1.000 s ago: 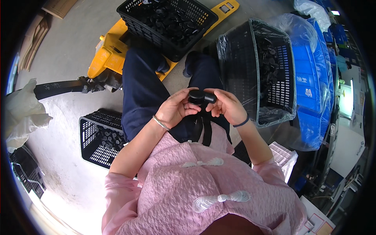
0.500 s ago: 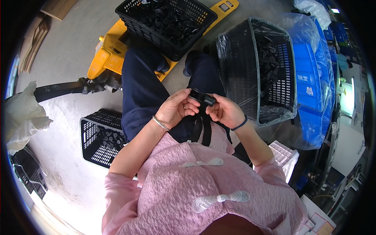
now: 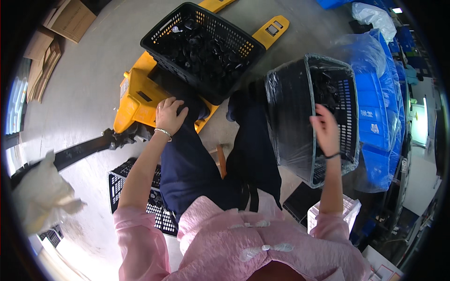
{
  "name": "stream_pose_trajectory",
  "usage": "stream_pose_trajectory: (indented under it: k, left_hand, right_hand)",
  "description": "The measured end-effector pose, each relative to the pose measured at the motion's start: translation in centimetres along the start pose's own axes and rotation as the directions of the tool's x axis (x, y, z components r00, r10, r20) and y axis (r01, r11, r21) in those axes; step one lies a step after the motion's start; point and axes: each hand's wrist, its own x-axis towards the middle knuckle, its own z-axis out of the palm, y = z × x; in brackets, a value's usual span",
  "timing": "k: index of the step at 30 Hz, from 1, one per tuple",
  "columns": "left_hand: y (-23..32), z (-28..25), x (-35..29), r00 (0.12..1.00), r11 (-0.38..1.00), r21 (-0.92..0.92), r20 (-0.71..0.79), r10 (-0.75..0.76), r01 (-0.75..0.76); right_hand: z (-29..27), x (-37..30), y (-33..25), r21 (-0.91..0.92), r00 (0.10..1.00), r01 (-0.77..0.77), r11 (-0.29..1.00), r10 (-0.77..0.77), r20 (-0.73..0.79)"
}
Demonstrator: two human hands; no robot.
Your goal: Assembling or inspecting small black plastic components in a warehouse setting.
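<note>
Here, through the head camera, I see the left hand (image 3: pixel 169 117) over the left leg (image 3: pixel 187 161), thumb and fingers apart. To the right, the right hand (image 3: pixel 326 133), blurred, is over the plastic-lined black crate (image 3: pixel 289 117), its fingers also apart. Black parts (image 3: pixel 324 88) lie inside that crate; more are heaped in the far black basket (image 3: pixel 176 72) on a yellow pallet jack (image 3: pixel 136 104).

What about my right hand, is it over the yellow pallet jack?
No, your right hand appears over the plastic-wrapped black crate on your right side.
</note>
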Motion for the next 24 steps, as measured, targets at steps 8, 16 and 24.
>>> stream_pose_trajectory:
  k: [8, 16, 24]
  left_hand:
    - [0.6, 1.5, 3.3, 0.949, 0.972, 0.123, 0.224, -0.222, 0.198]
    - [-0.2, -0.3, 5.2, 0.947, 0.979, -0.019, 0.257, -0.191, 0.202]
    - [-1.8, -1.2, 6.2, 0.914, 0.971, -0.040, 0.348, -0.210, 0.238]
  right_hand:
    - [25.3, 16.9, 0.0, 0.206, 0.624, -0.549, 0.810, 0.232, 0.747]
    - [43.1, 29.1, 17.2, 0.117, 0.259, -0.963, 0.244, 0.701, 0.665]
    - [49.5, 28.2, 12.8, -0.197, 0.381, -0.867, 0.458, 0.864, 0.331]
